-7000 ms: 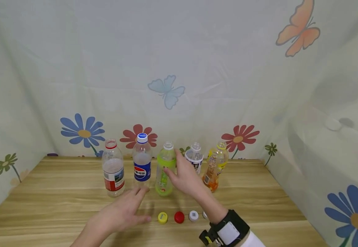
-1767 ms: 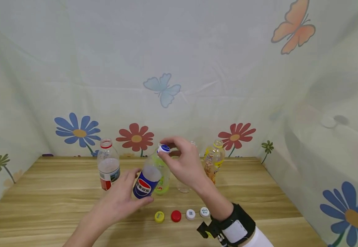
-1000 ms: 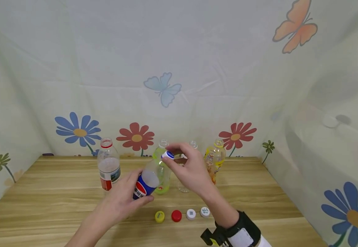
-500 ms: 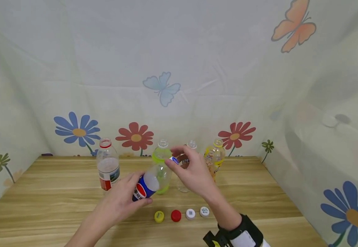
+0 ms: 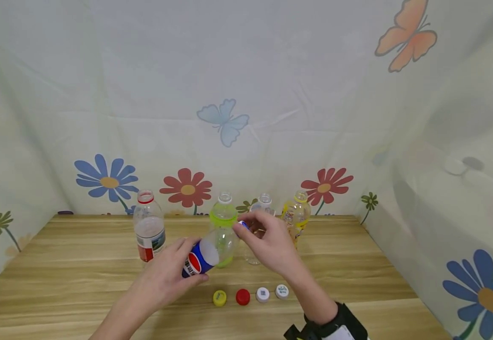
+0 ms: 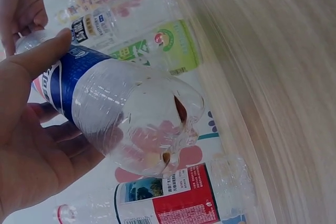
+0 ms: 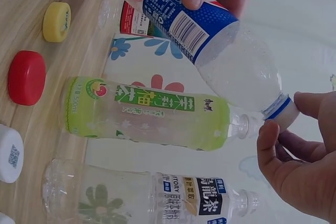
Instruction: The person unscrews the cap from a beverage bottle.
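My left hand (image 5: pixel 163 276) grips a clear plastic cola bottle (image 7: pixel 244 69) round its blue label (image 5: pixel 201 259). The bottle is held above the table, tilted with its neck up to the right; its base (image 6: pixel 152 135) faces the left wrist camera. At the neck, my right hand (image 5: pixel 272 243) pinches the white and blue cap (image 7: pixel 283 114) between thumb and fingers. The cap sits on the neck in the right wrist view; in the head view the fingers partly cover it. Just behind stands an uncapped green-labelled bottle (image 5: pixel 224 215).
An uncapped bottle with a red neck ring (image 5: pixel 148 226) stands at left. Right of the green one are a clear bottle with a white label (image 5: pixel 265 202) and a yellow bottle (image 5: pixel 296 215). Yellow (image 5: pixel 219 298), red (image 5: pixel 243 297) and two white caps (image 5: pixel 262 295) lie in front.
Seven seconds ago the cola bottle stood capped on the table, and my right hand was at the green bottle. Over the last second the held bottle tilts further right, my right hand shifting right and down.
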